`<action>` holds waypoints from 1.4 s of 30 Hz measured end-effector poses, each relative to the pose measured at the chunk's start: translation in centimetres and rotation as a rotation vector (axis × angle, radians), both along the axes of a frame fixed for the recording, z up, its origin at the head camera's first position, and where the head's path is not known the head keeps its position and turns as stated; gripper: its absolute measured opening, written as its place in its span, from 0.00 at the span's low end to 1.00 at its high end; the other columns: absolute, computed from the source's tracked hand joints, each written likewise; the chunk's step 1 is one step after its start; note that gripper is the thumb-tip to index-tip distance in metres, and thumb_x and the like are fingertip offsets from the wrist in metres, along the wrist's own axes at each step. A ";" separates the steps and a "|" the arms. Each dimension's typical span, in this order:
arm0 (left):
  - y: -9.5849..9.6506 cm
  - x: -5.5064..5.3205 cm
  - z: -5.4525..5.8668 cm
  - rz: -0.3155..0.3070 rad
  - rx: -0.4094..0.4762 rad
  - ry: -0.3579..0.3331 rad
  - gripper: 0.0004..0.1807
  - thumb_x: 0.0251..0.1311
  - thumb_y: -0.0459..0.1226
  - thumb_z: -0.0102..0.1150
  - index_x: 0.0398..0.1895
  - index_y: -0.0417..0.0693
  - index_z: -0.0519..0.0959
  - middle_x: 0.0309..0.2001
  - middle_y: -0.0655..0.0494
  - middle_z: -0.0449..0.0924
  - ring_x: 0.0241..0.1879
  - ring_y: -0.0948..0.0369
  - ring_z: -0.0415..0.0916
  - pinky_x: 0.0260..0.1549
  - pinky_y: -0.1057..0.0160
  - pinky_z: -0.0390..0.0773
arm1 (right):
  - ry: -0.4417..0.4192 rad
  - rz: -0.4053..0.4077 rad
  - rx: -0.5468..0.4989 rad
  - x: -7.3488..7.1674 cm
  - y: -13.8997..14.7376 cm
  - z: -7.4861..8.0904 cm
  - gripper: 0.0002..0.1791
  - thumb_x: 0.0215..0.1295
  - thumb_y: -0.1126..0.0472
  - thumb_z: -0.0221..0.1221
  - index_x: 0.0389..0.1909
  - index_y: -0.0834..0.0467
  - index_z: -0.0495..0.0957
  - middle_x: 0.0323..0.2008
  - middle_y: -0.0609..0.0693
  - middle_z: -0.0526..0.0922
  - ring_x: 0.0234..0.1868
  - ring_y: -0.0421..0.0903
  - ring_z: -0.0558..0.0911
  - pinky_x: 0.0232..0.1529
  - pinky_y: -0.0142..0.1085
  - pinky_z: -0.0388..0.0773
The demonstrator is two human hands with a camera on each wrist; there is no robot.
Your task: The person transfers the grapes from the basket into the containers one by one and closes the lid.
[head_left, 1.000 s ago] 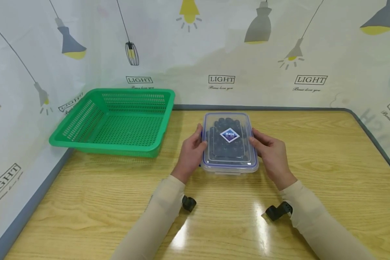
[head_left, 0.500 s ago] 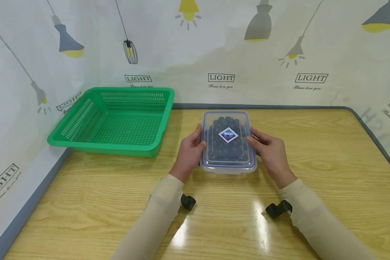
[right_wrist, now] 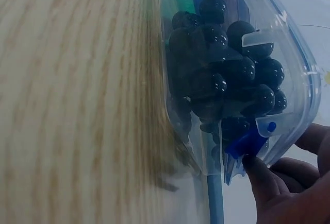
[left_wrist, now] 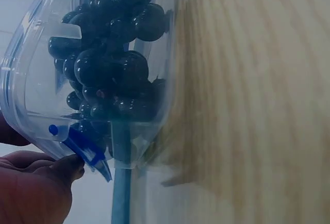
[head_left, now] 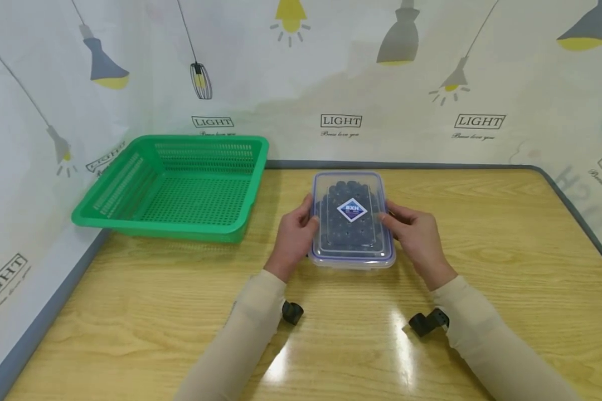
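A clear plastic food container [head_left: 353,253] with a blue-edged lid and a diamond sticker stands on the table, full of dark round grapes [left_wrist: 103,69]. My left hand [head_left: 293,239] grips its left side, the thumb over the lid's edge. In the left wrist view its fingers touch a blue side latch [left_wrist: 82,145], which sticks out from the wall. My right hand [head_left: 421,239] holds the opposite side, thumb likewise on the lid's edge. The right wrist view has its fingers against another blue latch [right_wrist: 247,142], angled outward too. The lid sits on the container.
A green slotted plastic basket [head_left: 246,223] stands at the back left, near the container. The wood-grain table [head_left: 341,345] meets a wall covering printed with lamps along its back and sides. Each sleeve has a small black wrist camera [head_left: 292,313] at its cuff.
Both hands stay at the container's sides. The right thumb lies slightly further in over the lid's edge, and the view has shifted a little.
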State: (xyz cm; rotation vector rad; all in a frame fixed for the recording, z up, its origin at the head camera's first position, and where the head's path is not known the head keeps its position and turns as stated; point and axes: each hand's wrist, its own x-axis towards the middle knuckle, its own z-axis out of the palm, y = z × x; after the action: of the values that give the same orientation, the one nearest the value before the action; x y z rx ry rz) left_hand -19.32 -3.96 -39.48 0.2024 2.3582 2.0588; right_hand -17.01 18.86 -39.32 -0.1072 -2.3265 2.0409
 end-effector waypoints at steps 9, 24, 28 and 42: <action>0.2 -0.6 0.5 0.110 -0.143 -0.117 0.25 0.69 0.30 0.53 0.69 0.41 0.66 0.69 0.51 0.64 0.67 0.58 0.64 0.59 0.66 0.66 | -0.027 0.006 0.030 -0.3 -0.1 0.6 0.28 0.69 0.58 0.61 0.65 0.68 0.70 0.60 0.64 0.75 0.40 0.36 0.84 0.41 0.32 0.80; 0.5 -0.8 0.8 0.109 -0.166 -0.143 0.23 0.68 0.32 0.54 0.67 0.43 0.69 0.68 0.57 0.66 0.68 0.60 0.61 0.62 0.64 0.63 | 0.017 -0.010 0.231 0.1 0.3 0.3 0.27 0.71 0.51 0.59 0.62 0.67 0.73 0.57 0.62 0.77 0.56 0.53 0.78 0.47 0.32 0.78; 0.6 -0.8 0.7 0.113 -0.172 -0.149 0.24 0.69 0.32 0.53 0.68 0.45 0.68 0.69 0.56 0.65 0.69 0.59 0.60 0.63 0.64 0.62 | 0.039 -0.014 0.268 0.2 0.4 0.1 0.29 0.71 0.49 0.58 0.62 0.66 0.73 0.58 0.61 0.76 0.60 0.52 0.75 0.54 0.40 0.74; 0.1 -0.8 -0.3 0.140 -0.107 -0.213 0.34 0.68 0.36 0.57 0.74 0.40 0.57 0.74 0.50 0.53 0.72 0.53 0.53 0.67 0.58 0.56 | -0.146 0.082 0.122 0.3 0.8 -0.6 0.47 0.72 0.42 0.53 0.74 0.71 0.47 0.72 0.67 0.56 0.71 0.57 0.61 0.65 0.45 0.62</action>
State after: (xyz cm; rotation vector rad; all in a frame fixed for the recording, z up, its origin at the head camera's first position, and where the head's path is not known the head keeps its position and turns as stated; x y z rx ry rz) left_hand -20.10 -3.83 -39.76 -0.1782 2.4019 1.8908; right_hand -16.68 19.69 -39.95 -0.1641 -2.5772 1.9836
